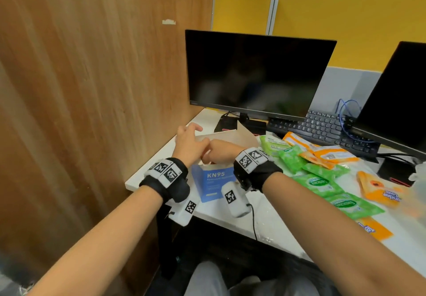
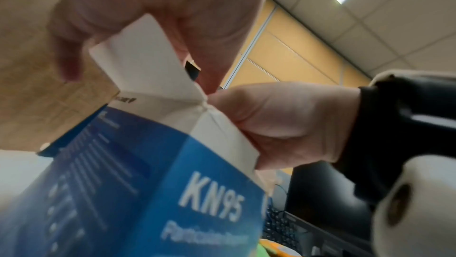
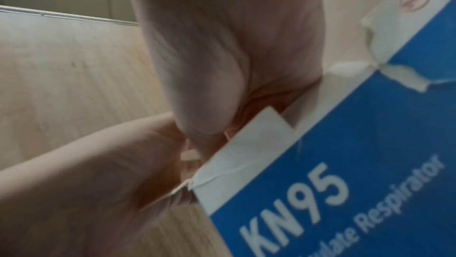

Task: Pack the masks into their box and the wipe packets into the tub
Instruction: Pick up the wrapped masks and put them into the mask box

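Note:
A blue KN95 mask box (image 1: 214, 185) stands near the front left corner of the white desk (image 1: 276, 223), its top flaps open. My left hand (image 1: 189, 143) pinches the white side flap (image 2: 138, 56) between thumb and fingers. My right hand (image 1: 219, 151) grips the box's front top edge (image 3: 246, 154), its fingers curled down inside and hidden. No mask shows in any view. Green wipe packets (image 1: 318, 182) and orange wipe packets (image 1: 322, 152) lie scattered on the desk to the right of the box.
A wooden partition (image 1: 92, 88) walls the left side. A dark monitor (image 1: 258, 74) stands behind the box, with a keyboard (image 1: 322, 129) and a second monitor (image 1: 396, 97) to the right. A cable hangs over the desk's front edge.

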`<state>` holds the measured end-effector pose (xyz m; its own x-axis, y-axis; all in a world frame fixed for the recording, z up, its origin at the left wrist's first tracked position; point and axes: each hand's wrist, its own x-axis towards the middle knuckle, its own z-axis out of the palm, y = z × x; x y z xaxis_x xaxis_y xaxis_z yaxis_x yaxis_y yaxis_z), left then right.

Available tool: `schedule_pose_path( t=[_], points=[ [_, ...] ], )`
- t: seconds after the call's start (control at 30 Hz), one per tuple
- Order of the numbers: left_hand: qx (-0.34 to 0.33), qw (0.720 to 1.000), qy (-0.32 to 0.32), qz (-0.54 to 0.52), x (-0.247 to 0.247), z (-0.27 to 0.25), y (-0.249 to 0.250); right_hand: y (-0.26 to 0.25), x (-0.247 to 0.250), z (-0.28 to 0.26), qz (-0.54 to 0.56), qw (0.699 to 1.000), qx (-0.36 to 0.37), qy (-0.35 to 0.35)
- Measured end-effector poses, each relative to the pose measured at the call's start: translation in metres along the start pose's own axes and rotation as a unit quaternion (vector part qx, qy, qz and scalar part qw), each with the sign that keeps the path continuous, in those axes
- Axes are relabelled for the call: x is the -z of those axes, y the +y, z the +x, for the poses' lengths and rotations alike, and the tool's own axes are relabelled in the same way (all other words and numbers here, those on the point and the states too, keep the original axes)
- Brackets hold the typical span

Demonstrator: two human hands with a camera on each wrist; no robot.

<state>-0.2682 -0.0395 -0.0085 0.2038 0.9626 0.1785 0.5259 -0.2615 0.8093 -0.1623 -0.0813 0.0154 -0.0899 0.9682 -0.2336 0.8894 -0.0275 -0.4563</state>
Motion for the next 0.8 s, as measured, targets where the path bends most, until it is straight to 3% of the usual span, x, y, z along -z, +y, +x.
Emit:
schedule_pose_path(
  t=[0.13,0.23,0.3,0.37,0.47,0.53,0.6,0.7,0.8],
  points=[
    [0.031,0.994,-0.034,0.101,-0.007,0.001,-0.001,0.014,0.013,-0.014,0.054,0.999,0.006,0.001],
    [0.06,0.982,-0.066,0.164,-0.017,0.0,-0.002,0.044,0.043,-0.031,0.11,0.978,0.006,0.176],
    [0.06,0.976,-0.061,0.2,-0.023,0.0,0.002,0.074,0.064,-0.043,0.064,0.955,-0.061,0.283],
    [0.06,0.97,-0.058,0.228,-0.027,0.002,0.007,0.102,0.073,-0.055,-0.031,0.959,-0.152,0.237],
    [0.052,0.973,-0.074,0.211,-0.037,0.005,0.012,0.137,0.053,-0.067,-0.106,0.962,-0.248,0.03],
    [0.046,0.979,-0.088,0.179,-0.04,0.005,0.013,0.16,0.03,-0.064,-0.137,0.951,-0.27,-0.059],
    [0.05,0.981,-0.097,0.161,-0.042,0.004,0.014,0.186,0.005,-0.056,-0.166,0.946,-0.273,-0.062],
    [0.063,0.982,-0.102,0.148,-0.042,0.003,0.017,0.175,-0.014,-0.074,-0.157,0.957,-0.24,-0.03],
    [0.071,0.979,-0.107,0.159,-0.044,0.003,0.018,0.163,-0.013,-0.079,-0.145,0.964,-0.212,-0.066]
  ],
)
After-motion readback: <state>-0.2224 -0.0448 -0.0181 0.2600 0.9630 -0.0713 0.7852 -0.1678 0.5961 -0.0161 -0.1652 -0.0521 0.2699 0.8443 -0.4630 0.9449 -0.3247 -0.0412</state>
